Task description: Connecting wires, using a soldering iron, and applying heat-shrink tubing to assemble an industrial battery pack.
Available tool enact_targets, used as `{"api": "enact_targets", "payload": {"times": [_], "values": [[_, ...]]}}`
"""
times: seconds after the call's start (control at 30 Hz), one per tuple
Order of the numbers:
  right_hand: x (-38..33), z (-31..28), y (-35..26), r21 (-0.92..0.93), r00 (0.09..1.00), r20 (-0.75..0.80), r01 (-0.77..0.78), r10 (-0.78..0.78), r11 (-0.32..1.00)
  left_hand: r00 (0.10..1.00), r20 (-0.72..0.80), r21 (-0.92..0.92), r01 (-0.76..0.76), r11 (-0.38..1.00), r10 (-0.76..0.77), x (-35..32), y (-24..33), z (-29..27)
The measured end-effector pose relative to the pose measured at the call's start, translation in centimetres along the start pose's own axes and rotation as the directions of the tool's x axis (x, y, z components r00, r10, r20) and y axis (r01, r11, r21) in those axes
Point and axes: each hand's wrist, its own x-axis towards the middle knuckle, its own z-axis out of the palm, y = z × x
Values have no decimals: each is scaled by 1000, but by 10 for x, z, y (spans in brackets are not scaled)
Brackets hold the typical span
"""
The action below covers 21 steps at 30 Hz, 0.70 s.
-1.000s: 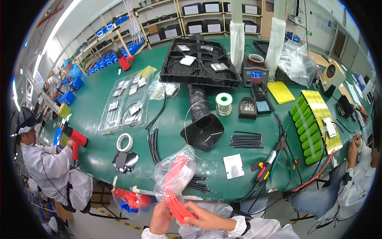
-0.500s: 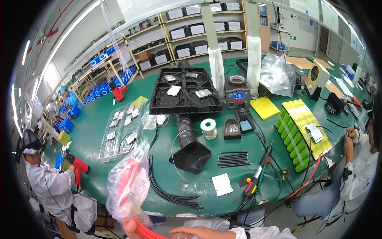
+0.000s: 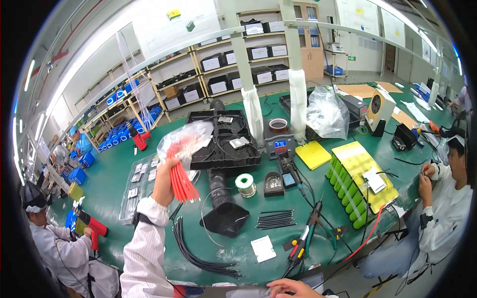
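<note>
My left hand (image 3: 165, 180) is closed round a bundle of red wires (image 3: 184, 184), raised over the left middle of the bench. Their lower ends fan out below my fist, while a clear plastic bag (image 3: 194, 135) covers the upper part and overlaps a black tray (image 3: 226, 158). Under that forearm's right side lies a curved bundle of black wires (image 3: 188, 251) on the green bench. My right hand (image 3: 292, 288) is low at the bench's front edge, fingers stretched out and seemingly holding nothing. Nearest to it are a white card (image 3: 263, 249) and a soldering iron (image 3: 299, 248).
A solder spool (image 3: 245, 186) and a soldering station (image 3: 279, 147) stand mid-bench. Short black wires (image 3: 275, 219) lie before them. On the right is a green-and-yellow battery pack (image 3: 350, 196); a black fume hood (image 3: 224, 218) sits centrally. Co-workers sit at both sides.
My left hand has moved up and forward from the front edge, lifting the red wires and their bag. My right hand has shifted right, away from the wires. The view has turned slightly.
</note>
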Motion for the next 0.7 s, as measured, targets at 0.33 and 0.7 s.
{"api": "enact_targets", "payload": {"times": [0.33,0.7], "values": [[14,-10,-14,58,997,51,-67,64,996,976,-215,-43,-37,998,27,-160,-9,-26],[105,65,30,-206,960,278,82,-22,975,933,-294,-270,128,954,-209,-304,-133,-39]]}}
